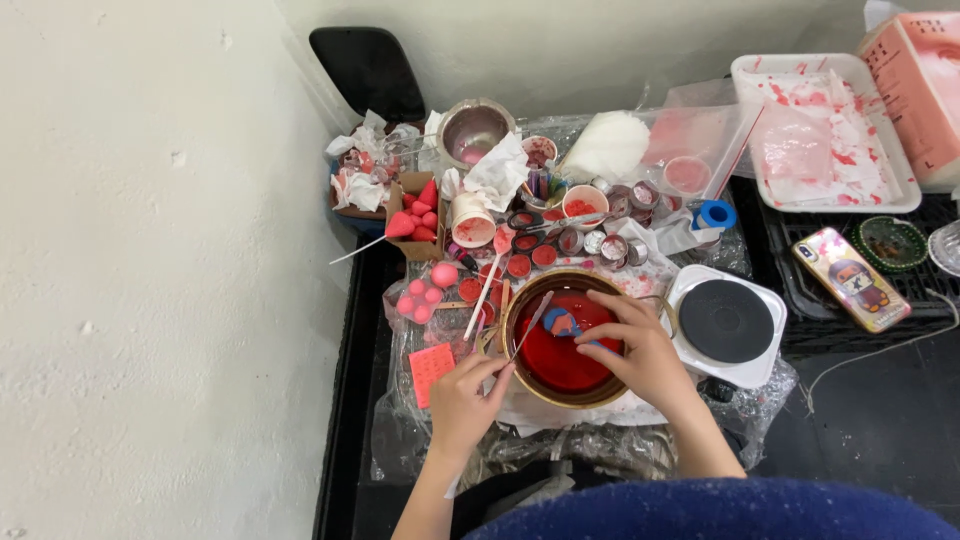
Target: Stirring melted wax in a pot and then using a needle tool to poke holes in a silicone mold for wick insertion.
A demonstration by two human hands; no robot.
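1 brown bowl (520, 385) holds red liquid (555, 360).

A round bowl (566, 340) with a brown-gold rim sits just below the middle of the frame, on crumpled clear plastic over the table. It is filled with glossy red liquid that covers most of its bottom. A small blue and orange piece (562, 322) lies in the upper middle of the bowl, at the tips of the right hand's (640, 352) fingers, which reach in over the right rim. A thin pale stick (531, 325) slants from the lower left rim up into the red liquid, pinched at its lower end by the left hand (466, 400), which rests just outside the bowl's lower left edge.
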